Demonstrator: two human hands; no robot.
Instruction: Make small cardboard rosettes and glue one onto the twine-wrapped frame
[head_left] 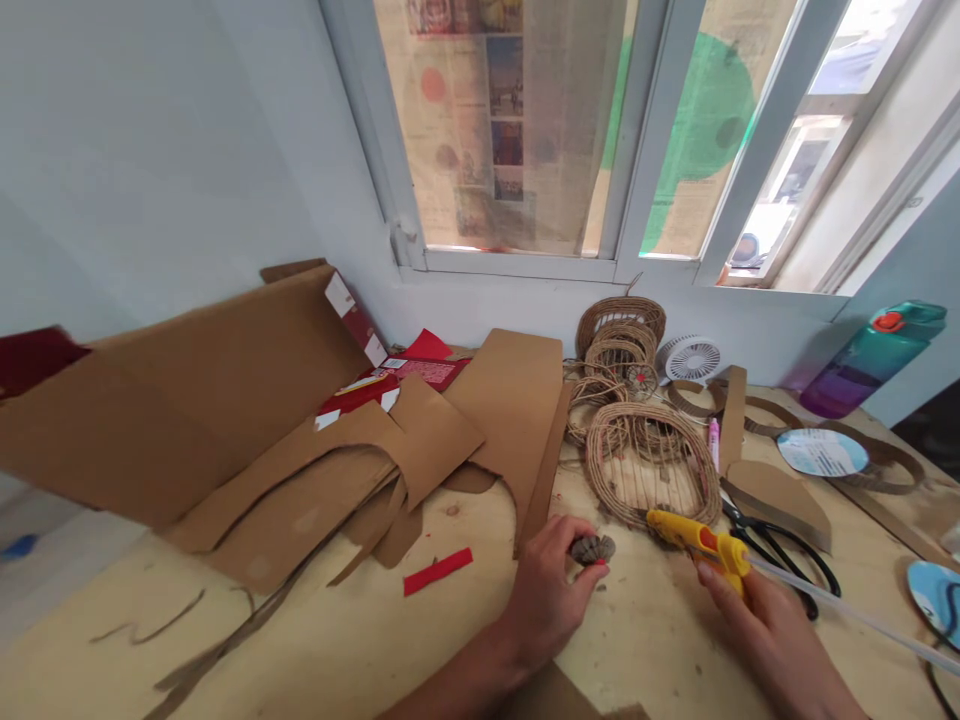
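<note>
Between the thumb and fingers of my left hand (551, 590) is a small round grey-brown piece (594, 549), ridged like a tiny coil or flower; its exact kind is unclear. My right hand (772, 630) grips a yellow glue gun (701, 543), its nozzle pointing left and a long clear glue stick (847, 600) trailing from its back. Just beyond the gun lies a twine-wrapped frame (652, 465) with strands strung across it. Black-handled scissors (787, 550) rest right of the gun. The nozzle is apart from the piece in my left hand.
Cut cardboard sheets (510, 400) and a large cardboard box piece (187, 400) cover the left. A red strip (438, 572) lies nearby. More twine frames (619, 330), a small white fan (690, 358), cardboard rings (877, 455) and a teal-purple bottle (870, 360) stand toward the wall and right.
</note>
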